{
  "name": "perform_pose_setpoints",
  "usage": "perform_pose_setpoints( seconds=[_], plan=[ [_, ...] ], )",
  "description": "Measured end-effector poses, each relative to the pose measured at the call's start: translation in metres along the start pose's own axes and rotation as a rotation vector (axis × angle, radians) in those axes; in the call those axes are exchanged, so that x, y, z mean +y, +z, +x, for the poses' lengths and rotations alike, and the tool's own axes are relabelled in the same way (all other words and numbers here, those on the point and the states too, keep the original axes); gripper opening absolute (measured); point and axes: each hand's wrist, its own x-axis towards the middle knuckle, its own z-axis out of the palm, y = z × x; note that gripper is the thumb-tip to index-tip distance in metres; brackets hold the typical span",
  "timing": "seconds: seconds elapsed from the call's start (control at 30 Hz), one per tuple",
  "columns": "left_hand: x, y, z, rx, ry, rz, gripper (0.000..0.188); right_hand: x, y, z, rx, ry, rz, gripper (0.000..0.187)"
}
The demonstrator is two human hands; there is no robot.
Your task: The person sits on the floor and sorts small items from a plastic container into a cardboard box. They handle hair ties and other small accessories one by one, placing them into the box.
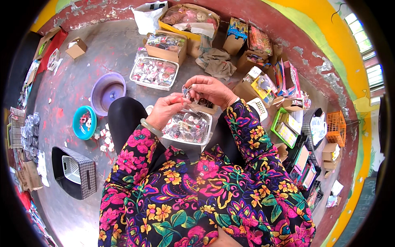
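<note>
My left hand point(166, 109), with a pale bangle point(151, 127) at its wrist, is closed in a pinch. Close beside it, my right hand point(214, 91) curls its fingers in a pinch as well. Between the fingertips is a small, greyish, ring-like item point(186, 91); its exact kind is too small to tell. Below the hands, between my knees, stands a white plastic basket point(183, 141) holding several small packets. A little box with dark items point(204, 105) sits at its far side, partly hidden by my right hand.
Ahead lies a second white basket point(135, 78) of packets, near cardboard boxes point(180, 58) and a crumpled cloth point(216, 64). A purple tub point(97, 95), a teal basin point(75, 123) and white scraps point(105, 140) are at left. At right are a green tray point(293, 145) and an orange crate point(336, 128).
</note>
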Motion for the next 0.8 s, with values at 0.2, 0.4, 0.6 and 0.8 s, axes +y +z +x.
perform_pose_setpoints(
  seconds=[0.2, 0.4, 0.6, 0.8],
  plan=[
    [0.000, 0.003, 0.002, 0.069, 0.214, 0.195, 0.015, 0.003, -0.007, 0.002, 0.019, 0.018, -0.099, 0.026],
    [-0.001, 0.003, 0.001, 0.002, 0.331, 0.412, 0.016, 0.000, 0.002, 0.000, -0.014, 0.001, -0.197, 0.029],
    [0.005, 0.005, -0.003, 0.034, 0.217, 0.245, 0.016, -0.003, 0.005, -0.002, 0.033, 0.008, -0.102, 0.027],
    [0.009, 0.006, -0.004, 0.011, 0.157, 0.141, 0.016, -0.006, 0.002, -0.004, 0.013, -0.009, 0.053, 0.029]
  ],
)
